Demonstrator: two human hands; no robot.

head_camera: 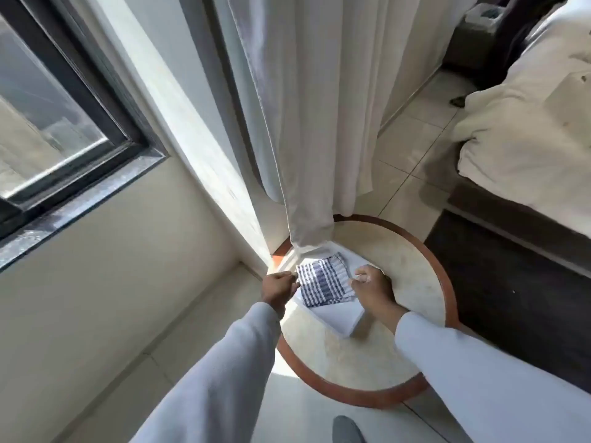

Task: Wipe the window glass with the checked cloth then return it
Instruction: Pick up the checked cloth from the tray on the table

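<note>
The blue-and-white checked cloth [323, 280] lies folded on a white tray [339, 321] on a small round table [403, 273]. My left hand [279, 288] pinches the cloth's left edge with closed fingers. My right hand [372, 290] grips its right edge, knuckles up. Both arms wear pale long sleeves. The window glass [38, 116], in a dark frame, is up at the far left, well away from both hands.
A white curtain [300, 116] hangs down and its hem rests on the table's far edge, just behind the cloth. A bed with white bedding [524, 135] stands at the right on a dark base. Cream wall and pale floor tiles lie to the left.
</note>
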